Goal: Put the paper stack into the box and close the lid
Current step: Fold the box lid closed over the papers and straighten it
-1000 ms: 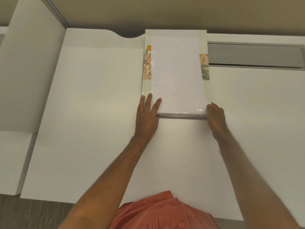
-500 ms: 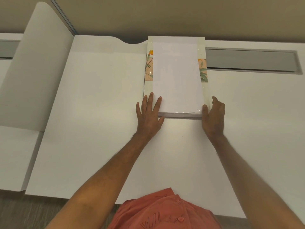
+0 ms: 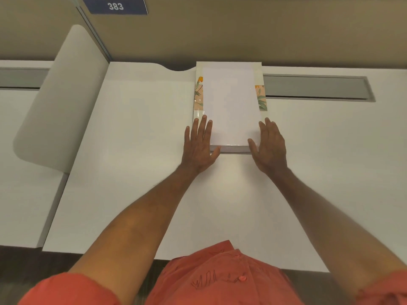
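Observation:
A white paper stack (image 3: pixel 230 106) lies on top of a cream box (image 3: pixel 258 69) with a floral band, at the back of the white desk. The stack hides most of the box's top, and whether the box is open cannot be told. My left hand (image 3: pixel 200 146) lies flat at the stack's near left corner, fingers pointing away along its side and thumb against the front edge. At the near right corner my right hand (image 3: pixel 270 146) mirrors it, fingers spread and thumb touching the front edge. Neither hand wraps around the stack.
The white desk (image 3: pixel 132 172) runs wide on both sides. A grey recessed slot (image 3: pixel 315 88) sits behind to the right of the box. A rounded white divider panel (image 3: pixel 59 100) stands at the left. A blue sign reading 383 (image 3: pixel 115 6) hangs on the beige wall.
My right hand has gone from curled at the stack's near right corner to flat with fingers spread beside it. My left hand has barely shifted. The view has tilted upward.

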Tool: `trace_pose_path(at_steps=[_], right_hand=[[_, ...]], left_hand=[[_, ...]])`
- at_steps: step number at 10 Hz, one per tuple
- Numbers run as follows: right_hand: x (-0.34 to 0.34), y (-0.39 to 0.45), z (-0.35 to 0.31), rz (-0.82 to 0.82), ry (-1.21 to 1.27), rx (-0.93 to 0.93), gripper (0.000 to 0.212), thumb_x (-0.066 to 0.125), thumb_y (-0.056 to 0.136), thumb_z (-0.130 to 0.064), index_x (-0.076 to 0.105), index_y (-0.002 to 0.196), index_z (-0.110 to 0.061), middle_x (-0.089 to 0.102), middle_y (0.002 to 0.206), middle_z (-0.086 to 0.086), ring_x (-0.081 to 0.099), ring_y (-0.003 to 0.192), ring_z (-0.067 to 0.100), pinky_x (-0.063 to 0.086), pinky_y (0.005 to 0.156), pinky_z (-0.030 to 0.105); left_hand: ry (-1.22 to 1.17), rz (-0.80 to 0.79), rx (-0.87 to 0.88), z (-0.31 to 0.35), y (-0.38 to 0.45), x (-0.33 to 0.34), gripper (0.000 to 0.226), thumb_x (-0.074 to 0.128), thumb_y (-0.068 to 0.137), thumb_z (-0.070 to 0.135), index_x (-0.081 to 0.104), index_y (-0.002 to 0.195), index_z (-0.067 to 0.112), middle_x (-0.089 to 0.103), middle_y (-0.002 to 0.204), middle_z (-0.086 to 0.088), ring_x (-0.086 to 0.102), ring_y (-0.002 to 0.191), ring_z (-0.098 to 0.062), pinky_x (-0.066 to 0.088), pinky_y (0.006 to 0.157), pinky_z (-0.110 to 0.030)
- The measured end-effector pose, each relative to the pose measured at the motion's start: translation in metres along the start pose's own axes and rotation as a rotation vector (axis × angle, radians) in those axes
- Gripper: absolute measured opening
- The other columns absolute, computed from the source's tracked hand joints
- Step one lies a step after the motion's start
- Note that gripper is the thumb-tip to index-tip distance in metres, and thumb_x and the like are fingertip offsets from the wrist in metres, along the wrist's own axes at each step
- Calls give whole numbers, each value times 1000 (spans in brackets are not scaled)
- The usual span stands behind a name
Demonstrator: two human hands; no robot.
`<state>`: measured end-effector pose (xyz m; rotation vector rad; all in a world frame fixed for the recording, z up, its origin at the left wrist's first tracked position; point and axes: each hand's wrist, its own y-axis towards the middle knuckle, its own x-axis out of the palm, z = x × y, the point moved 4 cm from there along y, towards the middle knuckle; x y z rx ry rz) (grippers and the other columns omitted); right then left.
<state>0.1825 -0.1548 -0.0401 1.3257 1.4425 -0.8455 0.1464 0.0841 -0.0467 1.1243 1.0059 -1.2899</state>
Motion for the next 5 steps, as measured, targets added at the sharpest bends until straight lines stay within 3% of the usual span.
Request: trace_pose_path(at_steps=[2, 5], right_hand=[[-10, -15, -18, 65, -71, -122, 67, 52, 106, -43, 40, 159, -4, 34, 171, 17, 33, 158, 39, 34, 124, 53], [-22, -18, -26, 108, -37, -125, 73, 53, 105, -44, 33, 163, -3, 30, 173, 17, 27, 161, 38, 31, 126, 54]], left_hand=[[90, 53, 65, 3, -8, -14, 86, 40, 98, 56, 9, 166, 12, 0, 175, -10, -1, 162, -31, 5, 129, -57], [109, 125, 63, 3, -15, -33, 85, 41, 97, 54, 13, 165, 11, 6, 174, -10, 5, 162, -31, 11, 127, -59]])
